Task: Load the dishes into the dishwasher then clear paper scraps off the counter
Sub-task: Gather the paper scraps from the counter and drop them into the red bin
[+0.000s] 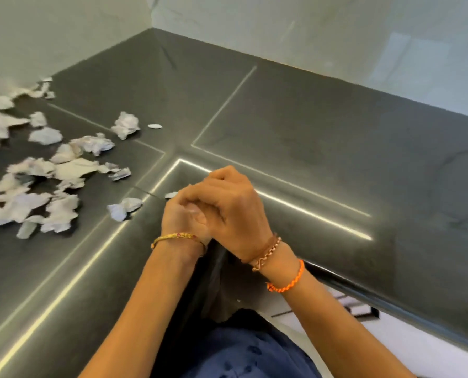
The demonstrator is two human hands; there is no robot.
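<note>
Several crumpled white paper scraps (50,175) lie scattered over the left part of the dark counter (295,137). One crumpled scrap (124,207) sits just left of my hands, and a tiny piece (171,195) lies right beside my left fingers. My left hand (178,218) and my right hand (235,205) are pressed together above the counter's front edge, fingers curled. They pinch the top of what looks like a black plastic bag (215,285), which hangs down between my wrists. No dishes or dishwasher are in view.
Pale glossy walls (309,28) meet in a corner behind the counter. Bright seam lines (309,211) cross the counter top. At the lower right the counter's rounded front edge (391,301) overhangs white cabinet fronts.
</note>
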